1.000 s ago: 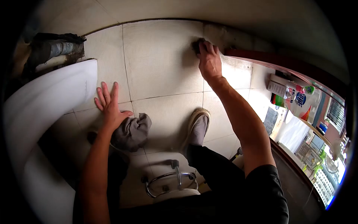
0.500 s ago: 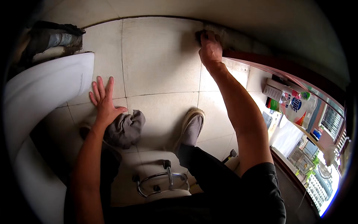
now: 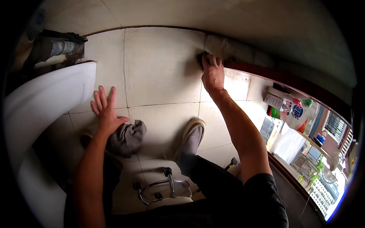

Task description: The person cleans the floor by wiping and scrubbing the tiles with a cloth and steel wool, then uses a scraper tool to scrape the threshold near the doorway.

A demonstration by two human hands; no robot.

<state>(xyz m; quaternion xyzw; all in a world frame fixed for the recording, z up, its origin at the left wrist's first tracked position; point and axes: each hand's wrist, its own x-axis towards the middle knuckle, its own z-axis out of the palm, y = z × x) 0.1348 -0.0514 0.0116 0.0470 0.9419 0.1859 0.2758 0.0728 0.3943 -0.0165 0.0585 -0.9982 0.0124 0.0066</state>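
My right hand (image 3: 213, 76) reaches forward with fingers curled around a small dark scrubber (image 3: 200, 57), mostly covered by the fingers. It presses this against the tiled floor (image 3: 163, 68), close to the end of a dark red sill (image 3: 251, 70). My left hand (image 3: 107, 114) lies flat on the tiles to the left, fingers spread, holding nothing. Beside its thumb and wrist is a crumpled grey cloth (image 3: 127, 140).
A white curved fixture (image 3: 53, 83) stands at the left, with dirty pipes (image 3: 62, 47) behind it. My shoe (image 3: 193, 133) rests on the tiles. A chrome stool base (image 3: 171, 182) is below me. Packaged goods (image 3: 292, 108) and a fan (image 3: 329, 173) appear at the right.
My right hand has slid a little toward me along the tile edge, still with the scrubber. The whole view has shifted slightly. My left hand stays planted in place.
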